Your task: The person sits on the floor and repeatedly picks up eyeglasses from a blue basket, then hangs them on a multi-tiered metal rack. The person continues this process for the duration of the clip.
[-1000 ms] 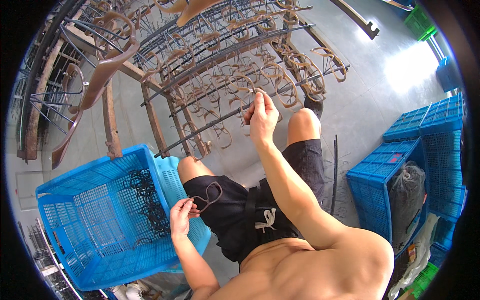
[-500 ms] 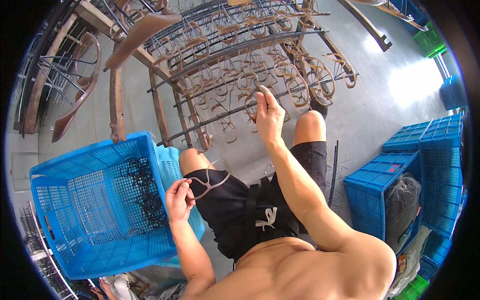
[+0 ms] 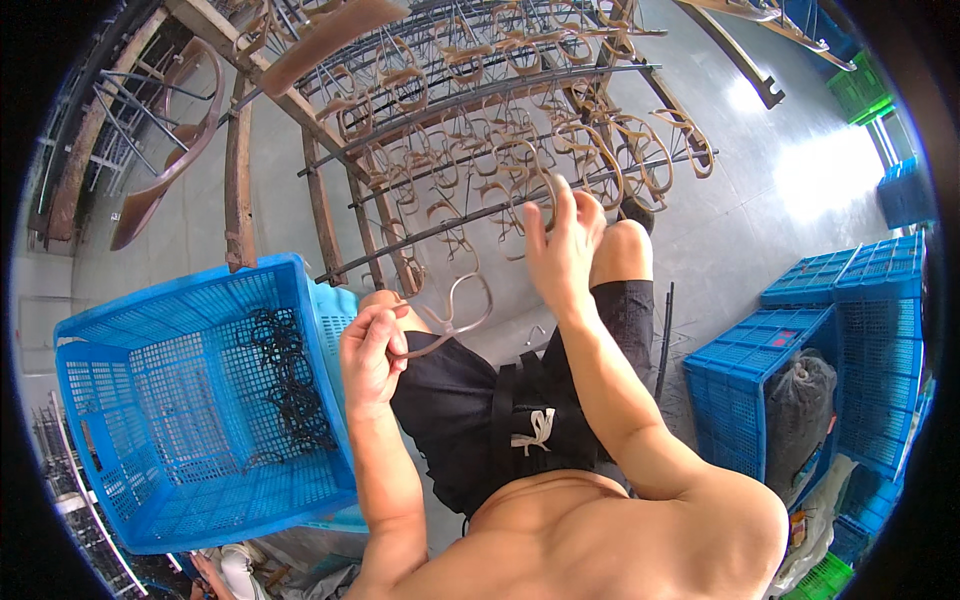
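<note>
My left hand [image 3: 370, 355] is closed on a translucent brownish eyeglass frame [image 3: 455, 322], which it holds by one side over my lap; the far rim sticks out to the right. My right hand [image 3: 565, 245] is raised to the rack's lower rods, its fingers apart. Beside its fingertips hangs another eyeglass frame [image 3: 520, 145] on the rack. Whether a fingertip touches that frame I cannot make out. Many similar brown frames hang in rows on the dark rods [image 3: 440, 232] in front of me.
A blue plastic crate [image 3: 190, 400] at my left has a heap of thin black pieces [image 3: 285, 385] along its right side. Wooden rack posts [image 3: 240, 190] stand behind it. Stacked blue crates [image 3: 740, 360] at right hold a dark bagged bundle [image 3: 800, 400].
My right hand has drawn slightly back and right, its pinched fingers now spread. My left hand has shifted forward, raising its eyeglass frame, whose far rim has swung to the right.
</note>
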A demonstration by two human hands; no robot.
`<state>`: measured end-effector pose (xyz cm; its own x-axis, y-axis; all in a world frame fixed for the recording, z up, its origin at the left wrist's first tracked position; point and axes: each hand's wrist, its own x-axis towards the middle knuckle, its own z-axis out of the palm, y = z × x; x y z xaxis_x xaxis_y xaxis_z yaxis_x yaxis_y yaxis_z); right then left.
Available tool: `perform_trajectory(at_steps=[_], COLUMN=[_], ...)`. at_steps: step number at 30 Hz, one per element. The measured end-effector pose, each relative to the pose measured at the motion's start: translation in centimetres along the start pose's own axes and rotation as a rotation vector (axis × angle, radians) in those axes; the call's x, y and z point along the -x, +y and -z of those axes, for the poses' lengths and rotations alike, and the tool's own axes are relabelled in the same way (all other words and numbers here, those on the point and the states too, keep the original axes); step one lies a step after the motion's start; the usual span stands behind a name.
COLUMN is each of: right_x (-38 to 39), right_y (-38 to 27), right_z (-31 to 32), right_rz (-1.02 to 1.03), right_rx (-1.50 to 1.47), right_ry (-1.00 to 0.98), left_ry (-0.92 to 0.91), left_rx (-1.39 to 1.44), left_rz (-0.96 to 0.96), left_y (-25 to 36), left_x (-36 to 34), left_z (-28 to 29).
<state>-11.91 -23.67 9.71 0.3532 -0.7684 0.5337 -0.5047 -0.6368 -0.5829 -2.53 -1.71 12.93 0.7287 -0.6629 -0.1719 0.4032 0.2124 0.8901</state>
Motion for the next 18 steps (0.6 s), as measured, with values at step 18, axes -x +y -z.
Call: perform_trajectory(at_steps=[18], right_x=[5.9], right_y=[-6.3], right_z=[-1.6], right_rz=[-0.409], right_rx=[-1.042], right_ry=[-0.172], left_ry=[0.065], left_rx=[-0.775], left_rz=[-0.509], left_y=[-5.0], left_x=[-1.3], left_z=[-3.6])
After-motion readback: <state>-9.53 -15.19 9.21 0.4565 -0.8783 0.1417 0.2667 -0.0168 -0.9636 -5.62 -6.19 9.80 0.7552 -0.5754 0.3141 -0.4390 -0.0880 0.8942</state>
